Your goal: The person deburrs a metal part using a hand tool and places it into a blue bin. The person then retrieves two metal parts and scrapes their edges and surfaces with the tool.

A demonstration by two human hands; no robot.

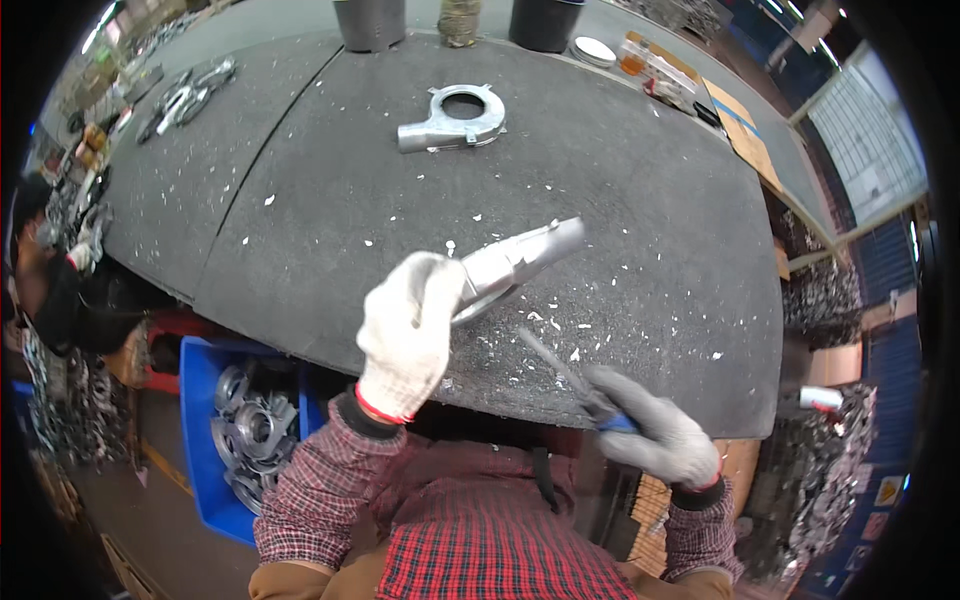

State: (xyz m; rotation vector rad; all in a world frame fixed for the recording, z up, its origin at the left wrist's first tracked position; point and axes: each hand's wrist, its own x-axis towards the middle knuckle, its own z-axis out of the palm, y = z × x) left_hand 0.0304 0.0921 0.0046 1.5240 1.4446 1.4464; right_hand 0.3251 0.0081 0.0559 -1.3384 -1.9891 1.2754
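My left hand [408, 325], in a white knit glove, grips a silvery metal casting [505, 265] and holds it tilted above the dark table, its narrow end up to the right. The casting is a little blurred. In my right hand [660, 430], in a greyish glove, is a file [553, 362] with a thin grey blade and a blue and black handle. The blade points up and left toward the casting, apart from it. Farther back on the table lies a snail-shaped metal blower housing [460, 118] with a round opening.
Metal chips are scattered over the dark table mat [330, 200]. A blue bin [215, 500] of round castings stands below at left. Along the far edge are a grey bucket [370, 25] and a black bucket [545, 25]. More castings [190, 98] lie at far left, near another person's gloved hand [80, 255].
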